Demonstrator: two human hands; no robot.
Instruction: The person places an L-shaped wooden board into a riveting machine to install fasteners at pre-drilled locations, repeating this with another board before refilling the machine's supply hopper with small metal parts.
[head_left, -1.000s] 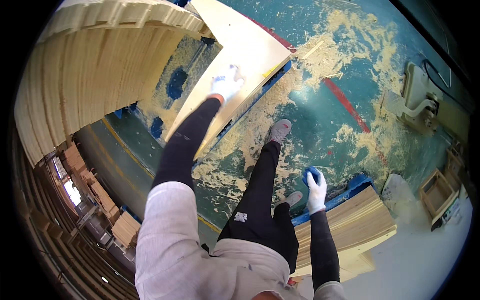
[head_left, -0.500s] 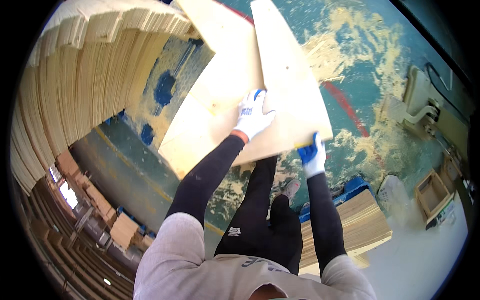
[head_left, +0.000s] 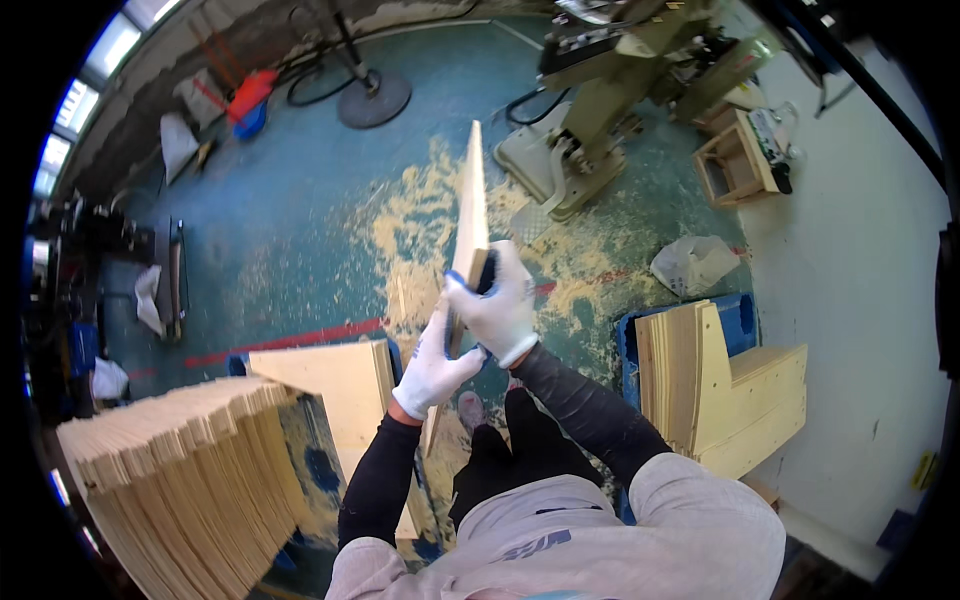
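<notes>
A pale plywood panel (head_left: pixel 472 215) is held up in front of me, tilted so that I see it almost edge-on. My left hand (head_left: pixel 435 365), in a white and blue work glove, is closed around the panel's lower left side. On the right side, a little higher up, my gloved right hand (head_left: pixel 505 305) grips the same panel, its thumb and fingers near the edge. The two hands are close together, and the panel hides part of the fingers. Below and left of it lies another flat plywood panel (head_left: pixel 345 375), beside a long row of upright plywood pieces (head_left: pixel 200 500).
A plywood stack (head_left: pixel 680 380) stands on a blue pallet (head_left: pixel 741 322) at the right. Ahead are a green-grey machine (head_left: pixel 600 130), a wooden box (head_left: pixel 725 165), a plastic bag (head_left: pixel 695 265) and a round-based stand (head_left: pixel 375 98). Sawdust (head_left: pixel 410 230) covers part of the green floor.
The panel has gone from lying nearly flat over the other plywood to standing edge-on between my hands. My hands have come closer together, and my view has turned to the right.
</notes>
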